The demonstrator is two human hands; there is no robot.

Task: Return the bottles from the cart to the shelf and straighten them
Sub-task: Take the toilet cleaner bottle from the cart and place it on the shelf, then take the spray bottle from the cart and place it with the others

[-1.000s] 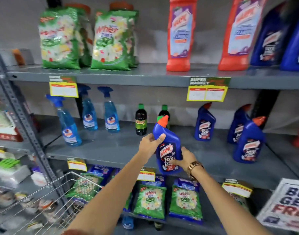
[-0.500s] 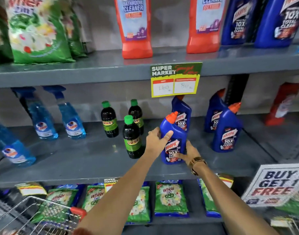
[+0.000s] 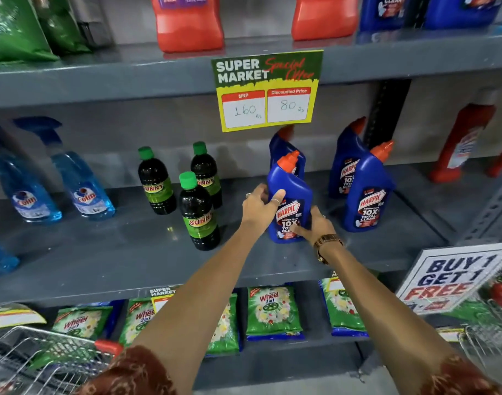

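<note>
Harpic bottle (image 3: 290,201) stands on the middle shelf (image 3: 130,252), held between both hands and directly in front of another blue bottle (image 3: 284,151) of the same kind. The left hand (image 3: 258,208) curls around its upper left side, thumb across the front just above the label, fingers wrapped out of sight behind. The right hand (image 3: 315,226) cups the lower right corner, fingertips pressing on the label near the base. Both hands are closed on this one bottle; its base appears to rest on the shelf, though the right hand hides part of the foot.

The step in hand looks like straightening. To do it well, the person should keep the base flat and twist the bottle gently so the label faces squarely outward, then slide it back until it lines up with the bottle behind. Just left of the left hand stands a green-capped bottle (image 3: 198,215), close enough for a wrist to knock, so the left elbow should stay tucked. To the right of the right hand, two more blue bottles (image 3: 368,192) set the row to match. Letting go lower hand first, then upper, should keep the tall bottle from tipping. The cart (image 3: 44,357) sits below the left forearm.
</note>
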